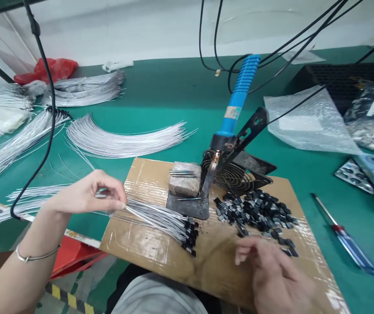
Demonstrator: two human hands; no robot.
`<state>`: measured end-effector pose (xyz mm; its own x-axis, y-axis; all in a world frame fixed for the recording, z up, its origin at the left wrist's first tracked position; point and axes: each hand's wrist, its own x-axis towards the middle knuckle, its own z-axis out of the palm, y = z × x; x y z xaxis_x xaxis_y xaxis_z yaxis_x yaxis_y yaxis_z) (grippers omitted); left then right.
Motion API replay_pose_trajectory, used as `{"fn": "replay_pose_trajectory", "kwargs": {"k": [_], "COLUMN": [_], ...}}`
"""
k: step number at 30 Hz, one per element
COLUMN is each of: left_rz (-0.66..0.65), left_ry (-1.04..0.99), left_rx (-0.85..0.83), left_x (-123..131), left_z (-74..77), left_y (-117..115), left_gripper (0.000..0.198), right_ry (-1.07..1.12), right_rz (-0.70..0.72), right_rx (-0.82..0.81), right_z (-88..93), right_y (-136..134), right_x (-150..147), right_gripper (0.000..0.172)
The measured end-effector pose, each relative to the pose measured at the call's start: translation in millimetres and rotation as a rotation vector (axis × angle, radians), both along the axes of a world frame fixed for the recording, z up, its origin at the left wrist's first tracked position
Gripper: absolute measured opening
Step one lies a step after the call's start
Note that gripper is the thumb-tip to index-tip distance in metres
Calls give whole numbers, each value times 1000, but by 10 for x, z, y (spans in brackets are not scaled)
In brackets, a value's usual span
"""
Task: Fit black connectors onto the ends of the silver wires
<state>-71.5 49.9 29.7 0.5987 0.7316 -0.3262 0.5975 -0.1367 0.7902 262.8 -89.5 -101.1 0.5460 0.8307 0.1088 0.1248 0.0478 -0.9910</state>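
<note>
two bare hands over a cardboard sheet [134, 244] on a green bench [163, 109]. right hand [276, 270], near right: blurred, fingers loosely curled, just beside the near edge of a heap of small black pieces [255, 213]; cannot tell if the fingers hold anything. left hand [91, 194], near left, bracelet [38, 258] at the wrist: thumb and forefinger brought together above a bundle of white wires [160, 216]; cannot tell whether a wire is pinched between them. bundle lies across the left of the cardboard, black ends [190, 235] to the right. screwdriver [347, 244] on the bench, right of the cardboard, handle toward the near side. farther, mid-scene: brownish block [184, 183] with thin rods on top; right of it a blue-handled iron [239, 91], tilted, tip down, and a round wire grille [226, 174]. beyond, left: curved white bundle [121, 141]. far right: clear plastic bag [307, 122]. far left: red plastic [56, 69].
</note>
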Motion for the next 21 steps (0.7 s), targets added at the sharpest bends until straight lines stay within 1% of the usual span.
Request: {"fn": "replay_pose_trajectory", "kwargs": {"k": [1, 3, 5, 7, 9, 11, 15, 21], "left_rz": [-33, -53, -42, -25, -8, 13, 57, 44], "left_ry": [-15, -32, -55, -92, -128, -151, -170, -190], "left_rx": [-21, -17, -15, -32, -49, -63, -84, -152], "left_x": [35, 112, 169, 191, 189, 187, 228, 267], "left_z": [-42, -159, -278, -365, -408, -414, -396, -418], "left_y": [-50, -129, -183, -219, -244, -267, -311, -349], "left_gripper": [14, 15, 15, 15, 14, 13, 14, 17], "right_ry": [19, 42, 87, 108, 121, 144, 213, 374], "right_rz": [121, 331, 393, 402, 388, 388, 436, 461], "right_rx": [7, -5, -29, -64, -103, -123, -113, -180], "right_z": [45, 159, 271, 344, 366, 350, 295, 279], "right_y": [-21, -52, -64, -64, -61, -58, -53, -47], "right_x": [-72, -227, -361, -444, -473, -470, -458, -448], "right_gripper": [29, 24, 22, 21, 24, 26, 26, 28]}}
